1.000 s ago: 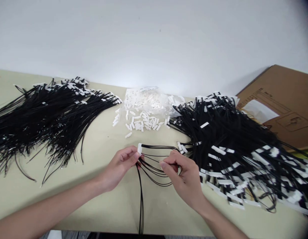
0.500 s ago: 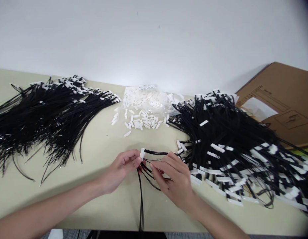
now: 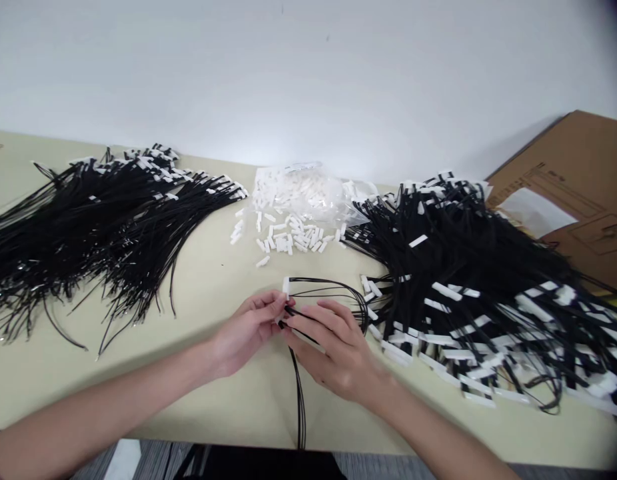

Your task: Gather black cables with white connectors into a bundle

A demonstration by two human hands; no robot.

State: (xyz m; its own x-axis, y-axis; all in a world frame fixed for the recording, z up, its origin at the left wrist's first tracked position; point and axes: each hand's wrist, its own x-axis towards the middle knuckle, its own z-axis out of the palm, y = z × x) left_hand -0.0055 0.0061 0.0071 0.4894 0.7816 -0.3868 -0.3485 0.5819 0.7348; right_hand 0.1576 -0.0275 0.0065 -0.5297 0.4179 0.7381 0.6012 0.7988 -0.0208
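Near the front middle of the table, my left hand (image 3: 256,327) pinches a white connector (image 3: 286,288) at its lower part. Thin black wires (image 3: 333,281) leave the connector and loop round to the right. My right hand (image 3: 333,347) is bent round some of these wires, its fingertips close to my left fingertips; what exactly they grip is too small to make out. Several black wires (image 3: 299,400) hang down from between the hands, over the table's front edge.
A heap of black wires (image 3: 88,233) with white ends lies left, a larger one (image 3: 463,267) right. Loose white connectors (image 3: 298,235) lie before a clear plastic bag (image 3: 313,190) at the wall. A cardboard box (image 3: 583,180) leans at the back right, on the table (image 3: 203,393).
The view has shifted slightly. My right hand has moved in towards my left fingertips, lower on the wires. The connector now stands more upright, with the wire loop wider and more visible.
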